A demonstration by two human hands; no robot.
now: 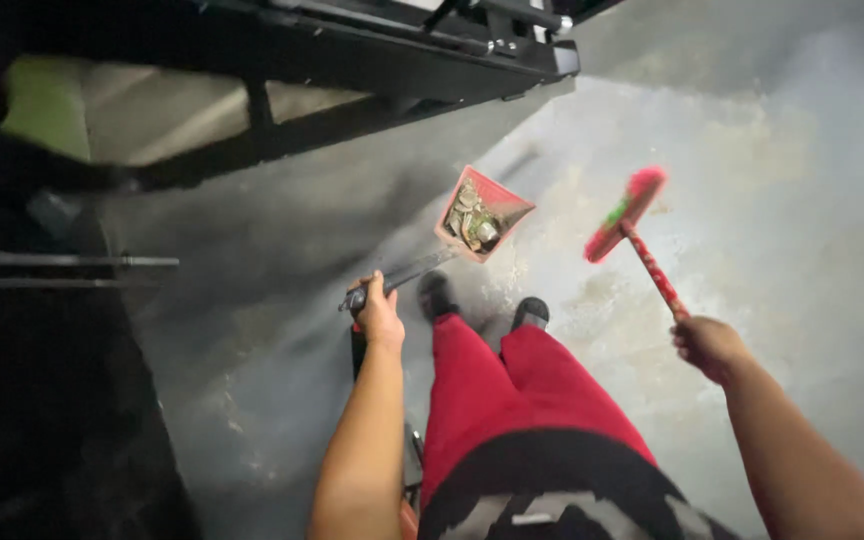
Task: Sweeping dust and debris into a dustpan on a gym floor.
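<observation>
The left hand (380,318) is closed around the dark handle of the dustpan (480,215); the red pan, full of scraps, is ahead of the hand, above the floor (772,200). It looks stiff and light, but can spill if tilted. The right hand (709,345) grips the end of the broom (628,215), its pink head raised, beside the pan.

No packages, labels, signs or screens anywhere in view.
</observation>
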